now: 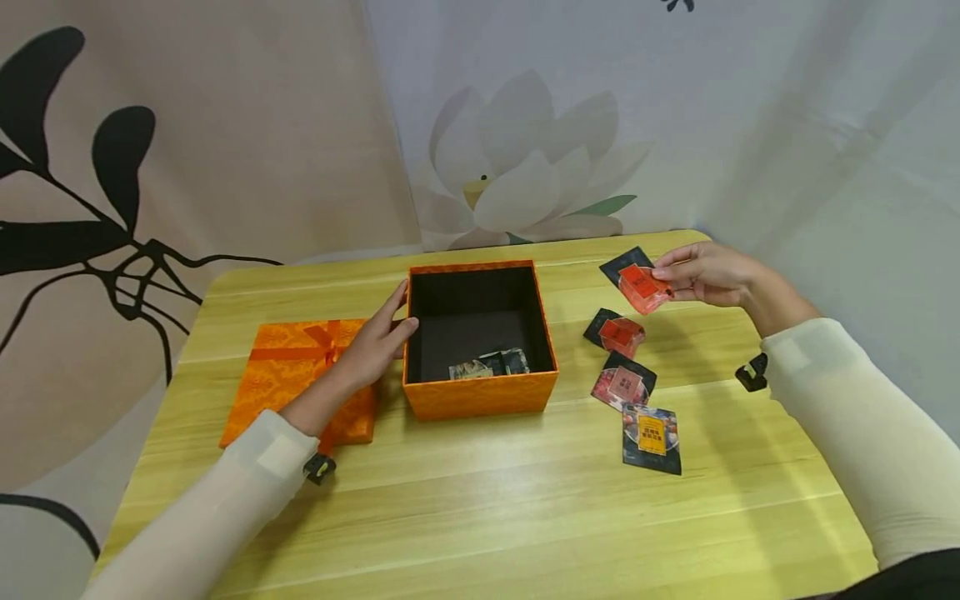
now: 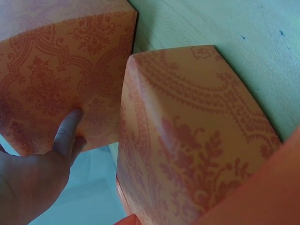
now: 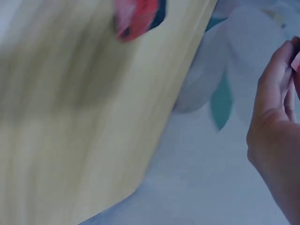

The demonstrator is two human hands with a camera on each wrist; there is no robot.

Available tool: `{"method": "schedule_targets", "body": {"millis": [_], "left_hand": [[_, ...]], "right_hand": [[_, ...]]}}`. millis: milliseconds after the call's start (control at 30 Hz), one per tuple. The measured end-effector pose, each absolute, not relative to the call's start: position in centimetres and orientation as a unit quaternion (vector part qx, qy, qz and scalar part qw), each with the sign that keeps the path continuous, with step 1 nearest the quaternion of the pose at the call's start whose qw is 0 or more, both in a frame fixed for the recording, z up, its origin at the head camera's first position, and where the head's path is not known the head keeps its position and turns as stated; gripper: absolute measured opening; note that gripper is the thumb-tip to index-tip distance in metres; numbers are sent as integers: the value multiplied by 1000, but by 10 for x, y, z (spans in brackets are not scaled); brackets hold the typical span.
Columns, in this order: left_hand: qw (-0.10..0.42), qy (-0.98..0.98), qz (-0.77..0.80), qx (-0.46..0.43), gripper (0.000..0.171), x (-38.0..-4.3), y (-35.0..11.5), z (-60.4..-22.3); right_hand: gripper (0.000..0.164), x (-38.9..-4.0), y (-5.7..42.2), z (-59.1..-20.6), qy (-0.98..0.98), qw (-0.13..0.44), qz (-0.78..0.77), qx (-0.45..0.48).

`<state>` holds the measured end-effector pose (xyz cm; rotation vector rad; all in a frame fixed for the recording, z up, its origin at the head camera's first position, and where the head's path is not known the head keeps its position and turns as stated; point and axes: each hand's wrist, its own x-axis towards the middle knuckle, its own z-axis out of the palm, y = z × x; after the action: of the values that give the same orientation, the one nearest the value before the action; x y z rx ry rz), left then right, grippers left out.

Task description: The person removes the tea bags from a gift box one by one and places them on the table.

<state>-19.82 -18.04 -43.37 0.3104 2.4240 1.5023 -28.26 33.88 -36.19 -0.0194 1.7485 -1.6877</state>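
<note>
At the box's left side, my left hand (image 1: 381, 340) rests with its fingers stretched along the outer wall. The orange patterned box (image 1: 480, 398) is uncovered, dark inside, with a few small packets (image 1: 491, 364) at its near wall. In the left wrist view, a fingertip presses the box's patterned side (image 2: 42, 79). My right hand (image 1: 708, 273) pinches a black-and-red packet (image 1: 637, 282) by its right edge, over the table's far right part. At the edge of the right wrist view, only part of that hand (image 3: 276, 108) shows.
An orange lid with a ribbon bow (image 1: 277, 375) lies left of the box. Right of the box lie a red-and-black packet (image 1: 617, 333), a pink-labelled packet (image 1: 624, 381) and a yellow-labelled packet (image 1: 651, 439) in a column. A curtain with printed flowers (image 1: 525, 150) hangs behind the wooden table (image 1: 480, 517).
</note>
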Motion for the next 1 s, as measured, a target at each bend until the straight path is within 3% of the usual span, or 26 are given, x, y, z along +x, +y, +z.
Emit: {"method": "schedule_targets", "body": {"millis": [533,1000], "left_hand": [[138,835,522,110,72,-197,-180,-434],[137,834,524,111,72,-197,-181,-435]], "right_hand": [[31,-278,419,-416,662,307,-671,132],[33,-275,429,-457,722,283,-614,148]]}}
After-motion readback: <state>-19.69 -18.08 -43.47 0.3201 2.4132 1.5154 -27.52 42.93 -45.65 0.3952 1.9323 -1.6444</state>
